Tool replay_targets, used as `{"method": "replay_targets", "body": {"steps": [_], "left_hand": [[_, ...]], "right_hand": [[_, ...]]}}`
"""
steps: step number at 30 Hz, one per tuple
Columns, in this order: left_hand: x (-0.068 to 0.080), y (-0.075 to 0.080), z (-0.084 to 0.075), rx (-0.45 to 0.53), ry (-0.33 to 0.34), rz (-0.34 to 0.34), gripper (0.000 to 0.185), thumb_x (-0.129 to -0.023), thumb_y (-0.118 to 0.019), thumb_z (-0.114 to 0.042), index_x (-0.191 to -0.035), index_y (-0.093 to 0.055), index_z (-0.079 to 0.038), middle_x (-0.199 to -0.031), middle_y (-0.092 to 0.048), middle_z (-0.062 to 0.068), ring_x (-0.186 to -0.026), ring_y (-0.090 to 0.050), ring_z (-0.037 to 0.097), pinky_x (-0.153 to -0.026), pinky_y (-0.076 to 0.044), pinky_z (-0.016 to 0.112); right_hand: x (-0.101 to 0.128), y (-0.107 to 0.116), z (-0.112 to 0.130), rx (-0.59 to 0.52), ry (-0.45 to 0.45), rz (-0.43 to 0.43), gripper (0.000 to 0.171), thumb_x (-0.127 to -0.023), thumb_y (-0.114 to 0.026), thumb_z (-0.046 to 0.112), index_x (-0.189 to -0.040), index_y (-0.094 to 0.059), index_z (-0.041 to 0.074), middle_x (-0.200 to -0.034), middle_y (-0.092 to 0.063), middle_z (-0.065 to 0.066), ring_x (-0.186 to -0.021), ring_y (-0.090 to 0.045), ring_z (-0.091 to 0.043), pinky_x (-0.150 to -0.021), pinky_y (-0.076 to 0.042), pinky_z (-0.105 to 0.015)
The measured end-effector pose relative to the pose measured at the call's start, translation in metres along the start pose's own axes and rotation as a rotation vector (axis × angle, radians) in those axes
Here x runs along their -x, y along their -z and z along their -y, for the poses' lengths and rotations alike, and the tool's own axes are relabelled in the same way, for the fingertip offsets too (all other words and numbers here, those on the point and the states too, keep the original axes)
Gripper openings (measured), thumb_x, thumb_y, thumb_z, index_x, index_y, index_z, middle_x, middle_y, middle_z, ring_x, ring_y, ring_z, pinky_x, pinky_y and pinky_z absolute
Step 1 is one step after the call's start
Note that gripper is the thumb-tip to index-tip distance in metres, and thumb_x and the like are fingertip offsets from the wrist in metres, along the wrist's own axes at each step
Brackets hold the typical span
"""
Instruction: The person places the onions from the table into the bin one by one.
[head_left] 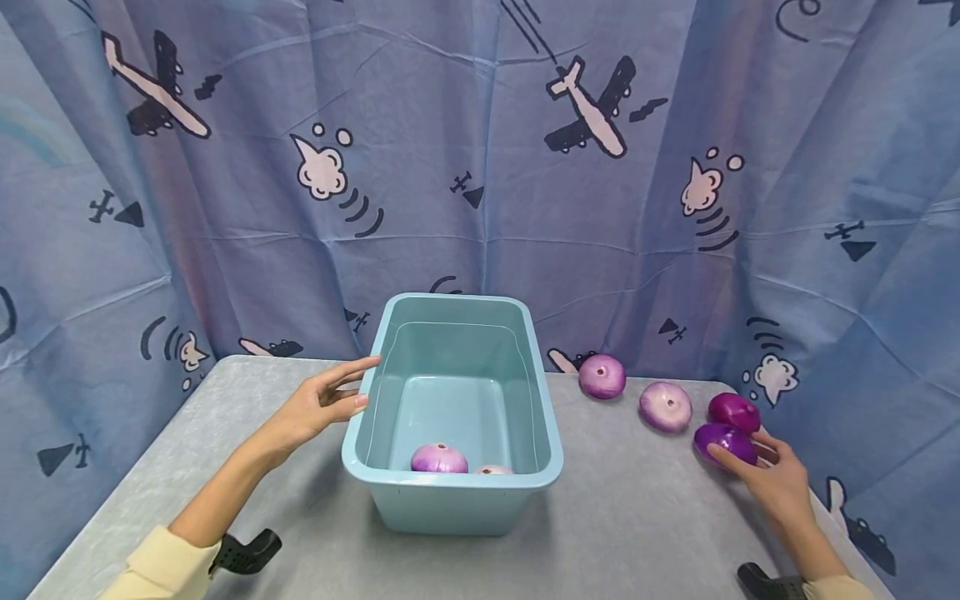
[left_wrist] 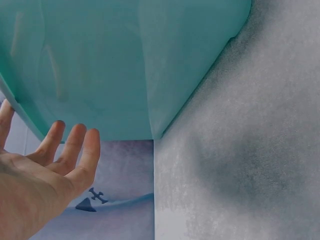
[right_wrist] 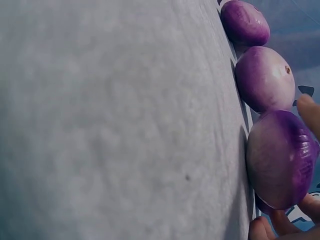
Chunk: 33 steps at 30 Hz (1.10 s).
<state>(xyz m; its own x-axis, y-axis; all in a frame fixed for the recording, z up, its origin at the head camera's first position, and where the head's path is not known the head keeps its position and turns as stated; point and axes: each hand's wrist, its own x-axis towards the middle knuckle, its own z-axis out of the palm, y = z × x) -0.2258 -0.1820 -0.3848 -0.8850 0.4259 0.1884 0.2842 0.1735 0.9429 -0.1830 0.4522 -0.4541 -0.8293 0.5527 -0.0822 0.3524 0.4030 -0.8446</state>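
Observation:
A pale teal plastic tub (head_left: 453, 479) stands on the table, with two red onions visible inside near its front wall, one purple (head_left: 439, 458) and one paler (head_left: 493, 470). My left hand (head_left: 318, 404) is at the tub's left rim, fingers extended and the fingertips against the edge. In the left wrist view that hand (left_wrist: 55, 175) shows beside the tub's wall. At the table's right side my right hand (head_left: 780, 483) holds a dark purple onion (head_left: 724, 443) between thumb and fingers. A magenta onion (head_left: 734, 412) sits right behind it.
Two more red onions, a purple one (head_left: 602, 377) and a paler one (head_left: 665, 407), lie along the back of the grey table (head_left: 622, 517), right of the tub. A blue curtain (head_left: 480, 167) with airplane prints hangs behind the table and at its sides.

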Motion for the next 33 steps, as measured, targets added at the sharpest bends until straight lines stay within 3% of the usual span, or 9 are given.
{"method": "replay_targets", "body": {"steps": [14,22,33], "left_hand": [[0.0002,0.0018,-0.0006,-0.004,0.004,-0.006,0.056,-0.1,-0.066,-0.022,-0.153,-0.048,-0.022,-0.15,-0.046,0.018,-0.127,-0.055,0.034,-0.094,-0.051,0.042],[-0.0002,0.0012,0.0013,0.005,0.001,0.003,0.056,-0.1,-0.066,-0.021,-0.153,-0.048,-0.02,-0.149,-0.047,0.019,-0.125,-0.056,0.033,-0.093,-0.052,0.04],[-0.0004,0.0008,0.0007,0.0,0.006,0.004,0.056,-0.1,-0.066,-0.022,-0.153,-0.048,-0.022,-0.149,-0.046,0.017,-0.125,-0.056,0.032,-0.093,-0.052,0.042]], "right_hand": [[-0.0063,-0.0054,-0.0017,-0.016,0.016,-0.02,0.098,-0.089,-0.079,0.044,-0.155,-0.026,-0.005,-0.155,-0.025,-0.037,-0.139,-0.029,-0.054,-0.109,-0.03,-0.063],[-0.0046,-0.0049,-0.003,0.003,-0.024,-0.024,0.1,-0.088,-0.078,0.049,-0.155,-0.026,-0.006,-0.155,-0.023,-0.037,-0.142,-0.023,-0.054,-0.109,-0.027,-0.066],[-0.0025,-0.0046,-0.0058,-0.052,-0.047,-0.045,0.103,-0.085,-0.079,0.052,-0.156,-0.028,-0.004,-0.157,-0.023,-0.035,-0.143,-0.023,-0.051,-0.109,-0.028,-0.065]]}}
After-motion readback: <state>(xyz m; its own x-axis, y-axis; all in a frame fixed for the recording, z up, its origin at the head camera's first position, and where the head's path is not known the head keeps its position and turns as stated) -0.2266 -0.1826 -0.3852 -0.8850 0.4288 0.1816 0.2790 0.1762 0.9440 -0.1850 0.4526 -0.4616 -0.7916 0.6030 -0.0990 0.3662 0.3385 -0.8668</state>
